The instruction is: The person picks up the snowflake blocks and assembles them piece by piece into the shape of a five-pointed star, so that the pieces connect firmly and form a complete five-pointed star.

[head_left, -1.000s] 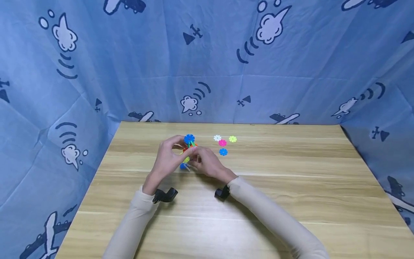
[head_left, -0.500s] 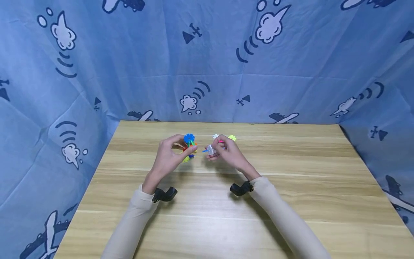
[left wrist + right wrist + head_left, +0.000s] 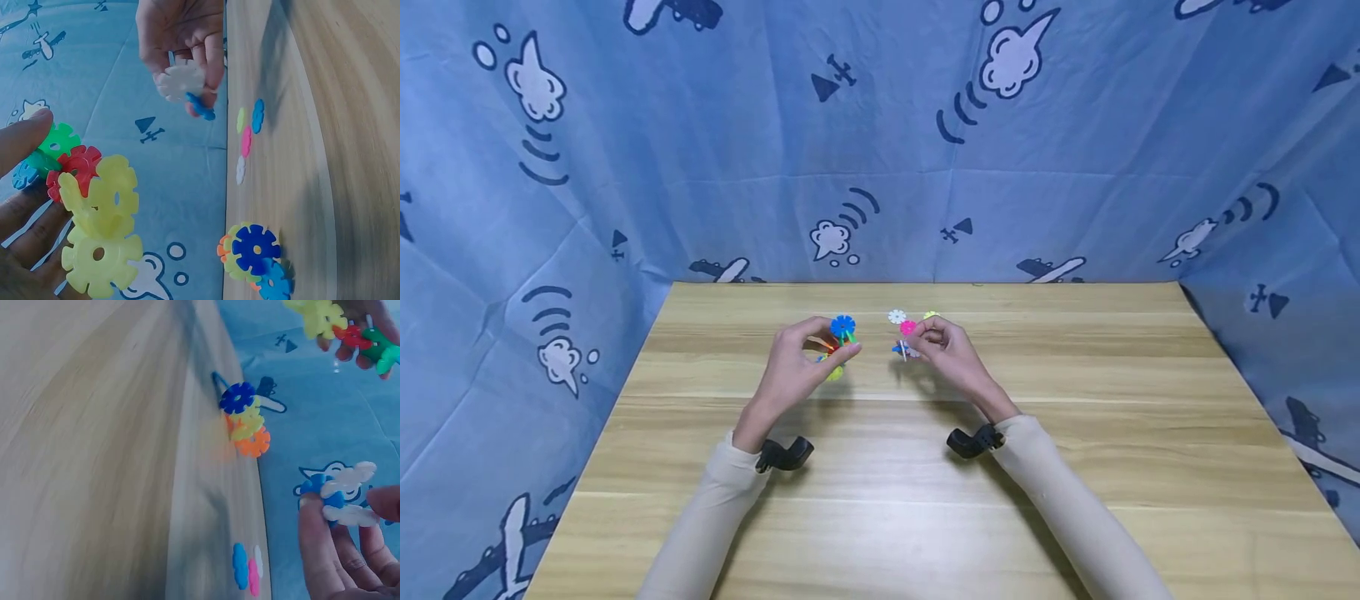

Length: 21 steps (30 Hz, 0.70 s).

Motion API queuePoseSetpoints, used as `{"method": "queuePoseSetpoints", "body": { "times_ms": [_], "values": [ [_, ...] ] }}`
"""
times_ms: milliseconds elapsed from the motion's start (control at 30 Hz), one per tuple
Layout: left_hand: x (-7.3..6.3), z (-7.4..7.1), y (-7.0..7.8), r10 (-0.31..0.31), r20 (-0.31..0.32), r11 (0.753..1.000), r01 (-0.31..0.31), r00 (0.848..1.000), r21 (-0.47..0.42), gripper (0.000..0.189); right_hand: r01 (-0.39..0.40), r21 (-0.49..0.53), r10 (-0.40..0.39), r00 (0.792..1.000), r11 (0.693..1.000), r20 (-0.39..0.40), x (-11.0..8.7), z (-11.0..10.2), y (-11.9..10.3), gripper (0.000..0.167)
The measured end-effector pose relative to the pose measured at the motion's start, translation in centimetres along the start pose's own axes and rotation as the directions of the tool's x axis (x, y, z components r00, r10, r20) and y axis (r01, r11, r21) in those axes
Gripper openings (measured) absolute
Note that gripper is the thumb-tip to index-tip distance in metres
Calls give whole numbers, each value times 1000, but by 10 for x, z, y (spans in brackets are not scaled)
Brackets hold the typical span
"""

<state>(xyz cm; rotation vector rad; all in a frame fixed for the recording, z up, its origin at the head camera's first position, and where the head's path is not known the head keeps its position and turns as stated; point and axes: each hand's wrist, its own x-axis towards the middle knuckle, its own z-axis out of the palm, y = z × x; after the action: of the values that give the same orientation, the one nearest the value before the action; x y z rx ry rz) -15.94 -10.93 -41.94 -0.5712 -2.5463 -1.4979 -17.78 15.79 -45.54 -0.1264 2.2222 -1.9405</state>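
Observation:
My left hand (image 3: 793, 358) pinches a chain of joined plastic snowflake discs between thumb and fingers. In the left wrist view the chain runs from a green disc (image 3: 60, 140) through a red disc (image 3: 87, 161) to yellow discs (image 3: 103, 257). A blue disc (image 3: 843, 326) tops it in the head view. To the right, my right hand (image 3: 958, 358) holds a smaller piece up off the table, made of white discs (image 3: 351, 515) joined to a blue disc (image 3: 315, 485). The two hands are apart, and fingers cover parts of both pieces.
Another joined cluster stands on the table, with a dark blue disc (image 3: 256, 250) and an orange disc (image 3: 254, 444). Loose discs lie near the right hand: white (image 3: 897, 317), pink (image 3: 907, 327), yellow (image 3: 932, 315) and blue (image 3: 258, 116). A blue patterned curtain (image 3: 880, 142) hangs behind the table.
The right hand has parted from the left hand and moved right, carrying the white and blue piece over beside the loose discs. The left hand has stayed nearly still with its chain.

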Motion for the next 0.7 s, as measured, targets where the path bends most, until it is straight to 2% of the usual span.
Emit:
{"method": "queuePoseSetpoints", "body": {
  "times_ms": [133, 300, 433, 567, 700],
  "values": [
    [1, 2, 1, 1, 8, 1000, -1, 1000, -3, 29, 44, -141, -44, 999, 989, 4, -2, -1, 4, 16],
    [3, 4, 1, 4, 16, 1000, -4, 1000, -18, 30, 104, -310, -76, 992, 945, 101, -7, 1, 9, 20],
    [3, 5, 2, -6, 26, 1000, 6, 1000, -12, 29, 143, -386, -83, 983, 911, 166, -12, 4, 11, 23],
    [5, 7, 3, -16, 35, 1000, 17, 999, -12, 29, 167, -436, -97, 979, 884, 177, -12, 2, 13, 21],
    [6, 9, 4, -12, 37, 999, 14, 999, -30, 29, 180, -515, -110, 980, 838, 164, -8, -4, 14, 17]
  ]
}}
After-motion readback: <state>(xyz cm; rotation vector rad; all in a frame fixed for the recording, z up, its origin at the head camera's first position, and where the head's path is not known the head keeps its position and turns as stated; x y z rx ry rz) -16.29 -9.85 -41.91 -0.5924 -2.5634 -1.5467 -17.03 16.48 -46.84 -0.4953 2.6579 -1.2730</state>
